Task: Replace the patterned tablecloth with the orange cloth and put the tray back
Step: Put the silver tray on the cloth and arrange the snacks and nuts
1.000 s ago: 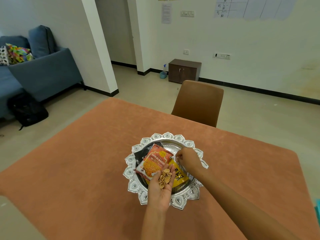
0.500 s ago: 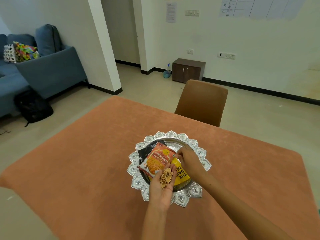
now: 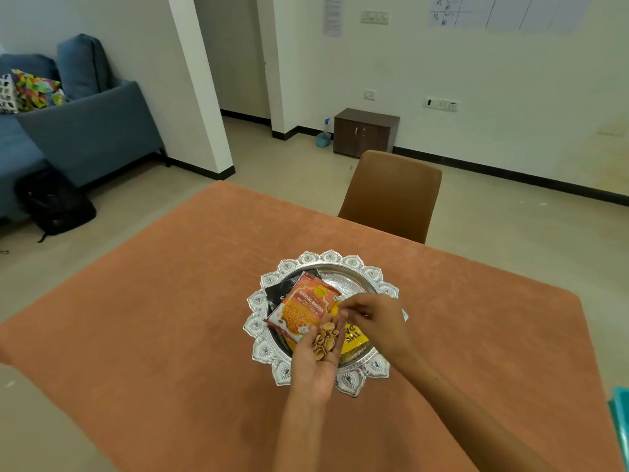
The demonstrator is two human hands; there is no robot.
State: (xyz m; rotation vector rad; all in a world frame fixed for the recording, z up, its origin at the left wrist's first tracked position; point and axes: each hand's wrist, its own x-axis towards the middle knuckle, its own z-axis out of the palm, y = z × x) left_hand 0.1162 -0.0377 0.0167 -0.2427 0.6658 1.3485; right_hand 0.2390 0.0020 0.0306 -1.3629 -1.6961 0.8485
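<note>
orange cloth [image 3: 170, 335] covering table, tray [image 3: 308, 258] central, left hand [image 3: 315, 362] cupping shells [image 3: 325, 340]

Yellow snack packet [image 3: 354, 337] mostly hidden under the two hands and the orange packet, black packet [image 3: 284, 289] largely covered too, teal object [image 3: 621, 424] cut off at right edge, wall papers' writing [image 3: 333, 15] too small to read

An orange cloth [image 3: 170, 318] lies flat across the table, covering its top; a silver tray [image 3: 308, 258] with a scalloped, embossed rim sits on it. The tray holds snack packets [image 3: 303, 306].
</note>
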